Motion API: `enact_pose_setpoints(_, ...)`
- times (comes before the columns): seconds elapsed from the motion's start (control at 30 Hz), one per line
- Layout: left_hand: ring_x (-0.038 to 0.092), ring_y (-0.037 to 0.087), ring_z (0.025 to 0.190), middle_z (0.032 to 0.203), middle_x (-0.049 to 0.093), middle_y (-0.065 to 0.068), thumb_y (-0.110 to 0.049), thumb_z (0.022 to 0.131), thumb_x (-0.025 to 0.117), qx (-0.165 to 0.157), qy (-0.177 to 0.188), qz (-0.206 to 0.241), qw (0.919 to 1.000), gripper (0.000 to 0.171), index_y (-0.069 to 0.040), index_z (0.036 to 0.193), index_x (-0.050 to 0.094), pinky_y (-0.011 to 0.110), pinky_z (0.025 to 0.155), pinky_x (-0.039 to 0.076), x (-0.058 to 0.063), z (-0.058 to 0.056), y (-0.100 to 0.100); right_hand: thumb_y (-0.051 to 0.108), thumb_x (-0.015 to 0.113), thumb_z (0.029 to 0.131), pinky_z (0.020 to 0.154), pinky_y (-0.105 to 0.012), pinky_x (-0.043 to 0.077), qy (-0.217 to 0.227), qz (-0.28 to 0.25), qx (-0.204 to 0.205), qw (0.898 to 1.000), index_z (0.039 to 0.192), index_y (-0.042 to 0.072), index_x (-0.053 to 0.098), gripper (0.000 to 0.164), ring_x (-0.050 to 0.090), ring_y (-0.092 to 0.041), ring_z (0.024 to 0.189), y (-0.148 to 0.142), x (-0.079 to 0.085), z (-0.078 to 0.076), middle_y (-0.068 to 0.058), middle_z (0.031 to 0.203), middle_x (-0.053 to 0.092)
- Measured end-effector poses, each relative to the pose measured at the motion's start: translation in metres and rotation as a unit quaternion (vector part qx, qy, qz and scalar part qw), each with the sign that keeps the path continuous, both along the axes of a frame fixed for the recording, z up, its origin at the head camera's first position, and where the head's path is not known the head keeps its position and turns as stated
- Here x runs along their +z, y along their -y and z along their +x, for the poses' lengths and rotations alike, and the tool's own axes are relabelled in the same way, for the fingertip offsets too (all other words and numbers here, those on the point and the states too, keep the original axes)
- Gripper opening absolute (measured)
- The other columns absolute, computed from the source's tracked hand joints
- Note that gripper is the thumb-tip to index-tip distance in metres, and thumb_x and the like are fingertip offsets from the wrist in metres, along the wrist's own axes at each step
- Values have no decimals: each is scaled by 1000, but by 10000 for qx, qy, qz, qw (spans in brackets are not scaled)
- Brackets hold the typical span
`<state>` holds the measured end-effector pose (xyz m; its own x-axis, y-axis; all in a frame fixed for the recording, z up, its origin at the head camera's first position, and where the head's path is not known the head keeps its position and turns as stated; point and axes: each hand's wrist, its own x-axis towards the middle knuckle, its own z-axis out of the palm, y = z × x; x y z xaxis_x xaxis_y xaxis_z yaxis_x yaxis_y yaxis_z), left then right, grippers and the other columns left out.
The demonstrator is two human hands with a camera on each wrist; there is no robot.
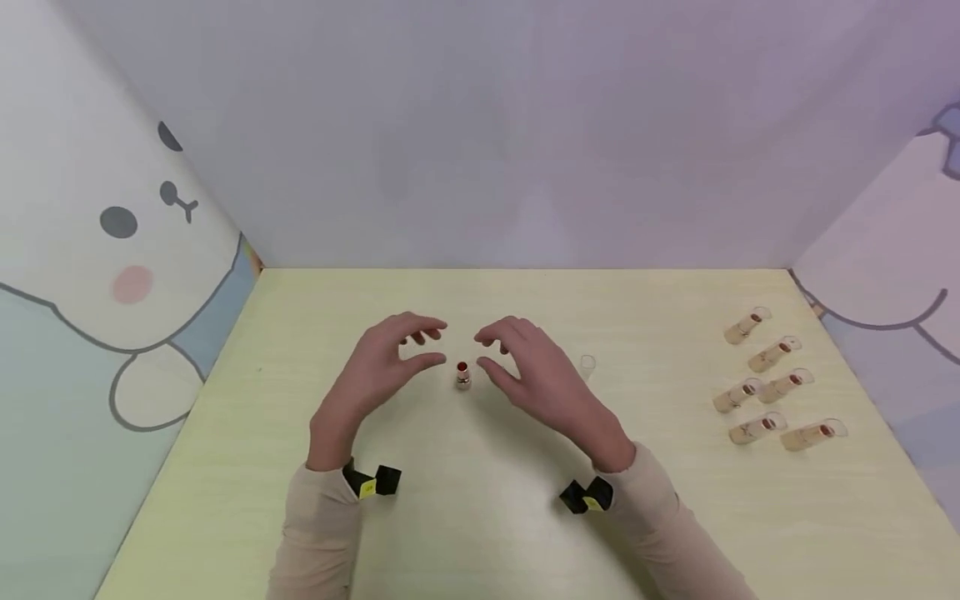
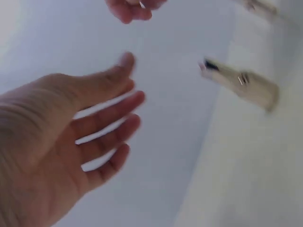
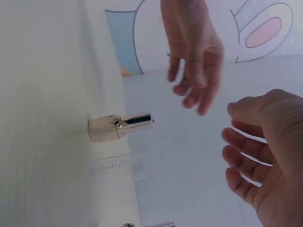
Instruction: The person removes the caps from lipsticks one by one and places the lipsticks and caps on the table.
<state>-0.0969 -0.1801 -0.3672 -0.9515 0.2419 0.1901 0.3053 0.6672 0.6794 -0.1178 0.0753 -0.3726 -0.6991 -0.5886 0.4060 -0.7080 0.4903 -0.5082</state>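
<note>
An uncapped lipstick (image 1: 462,380) with a red tip stands upright on the table between the two hands. To its left is my left hand (image 1: 378,362), fingers bent loosely and apart from the thumb, holding nothing. On the other side my right hand (image 1: 536,371) faces it in a similar relaxed curve, also holding nothing. In the right wrist view the lipstick (image 3: 106,128) shows a pale base and a shiny metal collar, with both hands off it. A clear cap (image 1: 587,365) with printed lettering stands on the table just beyond the right hand, partly covered by it.
Several more lipsticks (image 1: 738,396) with clear caps stand grouped at the right side of the pale table (image 1: 450,533). A plain wall (image 1: 480,133) rises behind the table, and panels with cartoon animals (image 1: 127,242) flank it.
</note>
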Motion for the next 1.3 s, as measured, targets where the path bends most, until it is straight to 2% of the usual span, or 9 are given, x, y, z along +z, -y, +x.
enact_pose_setpoints(0.07, 67, 22, 105, 116, 73, -1, -17, 90, 84, -240, -706, 284, 9968, 43, -19, 130, 70, 40, 93, 51, 7, 1, -11, 15, 72, 99, 86, -32, 55, -80, -441, -13, 9990, 125, 14, 63, 27, 62, -15, 101, -6, 1, 6, 2, 121, 67)
enact_pose_setpoints(0.17, 66, 19, 103, 114, 74, -1, -13, 88, 85, -632, -1506, 587, 9848, 41, -15, 127, 72, 33, 93, 52, 11, 2, -29, 11, 71, 99, 81, -30, 55, -316, -966, -14, 9948, 126, 11, 62, 29, 61, -15, 98, -13, 2, 15, -2, 119, 66)
enact_pose_setpoints(0.23, 66, 17, 102, 113, 74, 0, -11, 87, 85, -780, -1827, 663, 9778, 40, -13, 125, 72, 29, 91, 53, 12, 4, -38, 9, 71, 99, 80, -28, 55, -502, -1280, 14, 9905, 126, 8, 62, 29, 61, -17, 96, -16, 1, 20, -5, 117, 66)
enact_pose_setpoints(0.33, 66, 14, 100, 112, 75, -1, -10, 87, 85, -891, -1961, 748, 9737, 38, -12, 123, 73, 26, 80, 53, 11, 9, -50, 11, 69, 100, 82, -24, 52, -776, -1655, -23, 9831, 125, 4, 63, 26, 62, -18, 94, -21, -2, 27, -7, 114, 66)
enact_pose_setpoints(0.43, 67, 13, 99, 112, 75, -1, -11, 89, 83, -1011, -1882, 870, 9730, 36, -13, 124, 72, 27, 77, 55, 9, 15, -62, 15, 66, 103, 84, -22, 52, -1001, -2006, -69, 9745, 122, 1, 64, 24, 62, -19, 94, -25, -5, 34, -9, 111, 67)
enact_pose_setpoints(0.6, 68, 11, 98, 110, 74, -2, -13, 94, 79, -1095, -1629, 942, 9760, 29, -13, 122, 72, 31, 84, 59, 5, 25, -84, 20, 61, 106, 84, -22, 52, -1340, -2369, -281, 9618, 120, -3, 66, 28, 62, -19, 92, -32, -12, 47, -12, 112, 67)
enact_pose_setpoints(0.83, 70, 11, 93, 106, 74, -1, -13, 96, 76, -1069, -1144, 761, 9847, 25, -12, 121, 72, 27, 82, 58, -14, 34, -120, 22, 62, 106, 83, -21, 53, -1854, -2447, -872, 9477, 114, -9, 67, 32, 61, -23, 97, -54, -32, 62, -19, 109, 67)
enact_pose_setpoints(1.1, 70, 9, 93, 109, 75, -1, -15, 97, 75, -1193, -287, 1019, 9872, 27, -14, 124, 71, 26, 85, 59, -35, 33, -164, 26, 64, 104, 93, -16, 45, -1970, -2420, -2130, 9259, 111, -12, 67, 39, 59, -29, 106, -96, -56, 71, -27, 110, 65)
enact_pose_setpoints(1.3, 70, 4, 92, 110, 75, -1, -15, 97, 75, -1156, -315, 1373, 9833, 28, -15, 125, 71, 19, 84, 58, -49, 23, -198, 2, 69, 91, 107, -17, 33, -2043, -2094, -3141, 9032, 115, -12, 66, 28, 52, -48, 111, -129, -65, 71, -33, 116, 62)
